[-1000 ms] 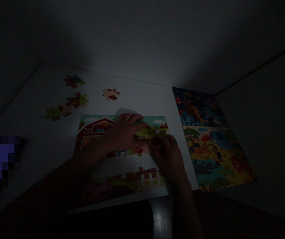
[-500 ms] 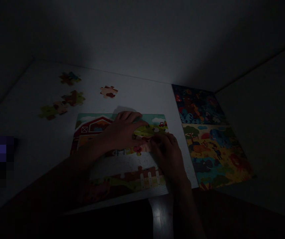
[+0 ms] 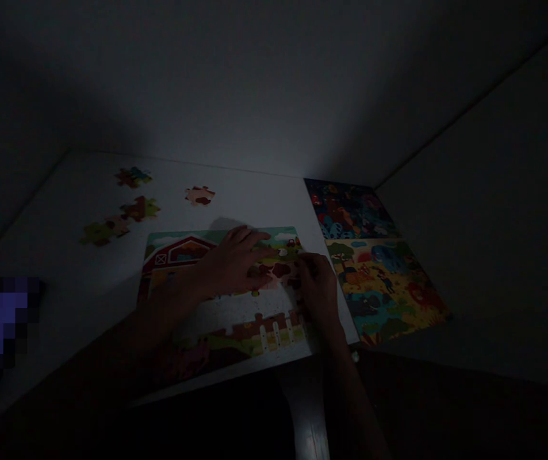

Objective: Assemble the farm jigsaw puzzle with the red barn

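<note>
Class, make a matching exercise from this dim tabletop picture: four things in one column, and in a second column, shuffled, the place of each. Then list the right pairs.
Things
1. farm puzzle
2. animal puzzle
3. loose puzzle pieces
4. right hand

Places
A. far left part of the white table
B. at the farm picture's right edge
C. right of the farm picture, partly over the table's edge
D. under both hands, in the middle

Pairs: 1-D, 2-C, 3-A, 4-B
</note>
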`<state>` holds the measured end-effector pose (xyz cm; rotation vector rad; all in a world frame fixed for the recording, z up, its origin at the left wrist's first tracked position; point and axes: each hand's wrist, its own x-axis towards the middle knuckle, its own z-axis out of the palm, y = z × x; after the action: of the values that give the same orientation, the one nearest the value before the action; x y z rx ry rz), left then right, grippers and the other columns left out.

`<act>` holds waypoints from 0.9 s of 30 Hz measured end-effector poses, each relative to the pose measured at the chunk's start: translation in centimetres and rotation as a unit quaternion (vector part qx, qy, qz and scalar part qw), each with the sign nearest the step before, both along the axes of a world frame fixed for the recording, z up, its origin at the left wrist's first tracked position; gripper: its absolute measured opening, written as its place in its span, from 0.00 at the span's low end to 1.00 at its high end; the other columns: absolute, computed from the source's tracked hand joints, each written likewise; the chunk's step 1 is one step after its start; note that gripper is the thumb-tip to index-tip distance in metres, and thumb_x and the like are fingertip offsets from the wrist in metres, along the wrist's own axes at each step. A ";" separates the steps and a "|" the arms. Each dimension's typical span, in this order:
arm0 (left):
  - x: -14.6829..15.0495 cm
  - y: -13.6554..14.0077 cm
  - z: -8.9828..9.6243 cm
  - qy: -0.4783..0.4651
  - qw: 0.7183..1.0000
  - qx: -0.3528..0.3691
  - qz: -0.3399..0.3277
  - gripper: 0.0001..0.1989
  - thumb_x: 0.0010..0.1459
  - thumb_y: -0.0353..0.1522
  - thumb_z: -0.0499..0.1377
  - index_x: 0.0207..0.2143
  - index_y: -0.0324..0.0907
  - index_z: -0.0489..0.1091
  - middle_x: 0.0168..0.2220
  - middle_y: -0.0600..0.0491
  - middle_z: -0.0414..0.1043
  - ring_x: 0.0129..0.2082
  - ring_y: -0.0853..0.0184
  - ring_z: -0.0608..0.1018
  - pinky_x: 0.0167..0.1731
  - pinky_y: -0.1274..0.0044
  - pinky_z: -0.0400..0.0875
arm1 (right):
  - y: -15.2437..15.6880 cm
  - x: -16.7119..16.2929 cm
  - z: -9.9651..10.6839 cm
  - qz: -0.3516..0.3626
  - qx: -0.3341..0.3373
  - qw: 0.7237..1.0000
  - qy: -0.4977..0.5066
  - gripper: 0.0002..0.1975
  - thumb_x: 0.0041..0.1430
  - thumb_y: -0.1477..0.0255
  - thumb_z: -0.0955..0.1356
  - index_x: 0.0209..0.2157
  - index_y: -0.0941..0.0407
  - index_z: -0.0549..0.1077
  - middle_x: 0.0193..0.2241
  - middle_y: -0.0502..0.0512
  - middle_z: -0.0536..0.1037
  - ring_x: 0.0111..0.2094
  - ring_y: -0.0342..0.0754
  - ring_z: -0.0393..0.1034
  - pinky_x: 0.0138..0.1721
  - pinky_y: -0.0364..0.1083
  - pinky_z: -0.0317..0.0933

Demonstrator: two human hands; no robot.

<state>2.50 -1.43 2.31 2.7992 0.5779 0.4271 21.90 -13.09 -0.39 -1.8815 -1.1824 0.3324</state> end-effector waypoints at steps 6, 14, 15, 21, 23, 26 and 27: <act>1.3 -1.5 0.0 0.028 0.995 -0.021 -0.090 0.21 0.63 0.39 0.56 0.58 0.50 0.66 0.56 0.47 0.66 0.54 0.57 0.67 0.54 0.63 0.62 | 0.1 -0.1 -0.3 0.000 0.015 0.998 0.065 0.11 0.59 0.67 0.64 0.40 0.54 0.75 0.36 0.57 0.77 0.35 0.50 0.72 0.30 0.49 0.71; 1.5 -1.6 -0.6 0.035 0.996 0.025 -0.081 0.19 0.63 0.38 0.55 0.57 0.50 0.66 0.59 0.48 0.63 0.56 0.55 0.63 0.55 0.62 0.61 | 0.3 0.3 -0.8 -0.007 0.004 0.993 0.122 0.10 0.58 0.68 0.64 0.39 0.55 0.74 0.35 0.57 0.76 0.34 0.50 0.73 0.28 0.48 0.71; 1.6 -1.7 -0.5 0.036 0.996 0.028 -0.080 0.19 0.63 0.38 0.55 0.56 0.50 0.67 0.59 0.49 0.63 0.56 0.55 0.64 0.55 0.62 0.61 | 0.3 0.4 -0.8 -0.003 0.003 0.994 0.111 0.09 0.58 0.68 0.64 0.38 0.55 0.74 0.36 0.57 0.76 0.35 0.50 0.72 0.30 0.48 0.72; 2.0 -2.2 0.1 0.055 0.995 0.041 -0.079 0.18 0.62 0.35 0.56 0.55 0.48 0.68 0.55 0.48 0.66 0.55 0.55 0.65 0.54 0.63 0.62 | -0.2 1.0 0.5 0.045 0.008 0.997 0.068 0.07 0.58 0.69 0.65 0.37 0.54 0.74 0.40 0.56 0.73 0.37 0.48 0.71 0.34 0.48 0.72; 2.0 -2.2 0.0 0.055 0.994 0.043 -0.088 0.19 0.62 0.34 0.56 0.55 0.47 0.67 0.56 0.48 0.65 0.55 0.55 0.65 0.54 0.63 0.62 | -0.4 1.1 1.0 0.050 0.018 0.997 0.057 0.07 0.58 0.70 0.65 0.36 0.54 0.74 0.39 0.56 0.73 0.38 0.48 0.71 0.36 0.48 0.72; 2.0 -2.1 -0.1 0.041 0.994 0.048 -0.093 0.20 0.62 0.33 0.55 0.56 0.47 0.66 0.57 0.48 0.64 0.55 0.56 0.65 0.55 0.64 0.61 | -0.5 0.9 1.1 0.042 0.033 0.997 0.064 0.07 0.58 0.71 0.64 0.35 0.54 0.74 0.40 0.56 0.72 0.37 0.47 0.71 0.34 0.47 0.72; 2.0 -2.1 -0.2 0.037 0.994 0.050 -0.093 0.20 0.62 0.33 0.55 0.56 0.47 0.66 0.56 0.49 0.64 0.55 0.56 0.65 0.55 0.64 0.61 | -0.5 0.9 0.9 0.040 0.034 0.997 0.064 0.07 0.58 0.71 0.64 0.35 0.54 0.74 0.40 0.56 0.72 0.36 0.47 0.71 0.33 0.47 0.72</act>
<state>4.47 -3.52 2.16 2.9402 0.3141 0.3233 22.77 -13.54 0.53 -1.7315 -1.1687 0.4456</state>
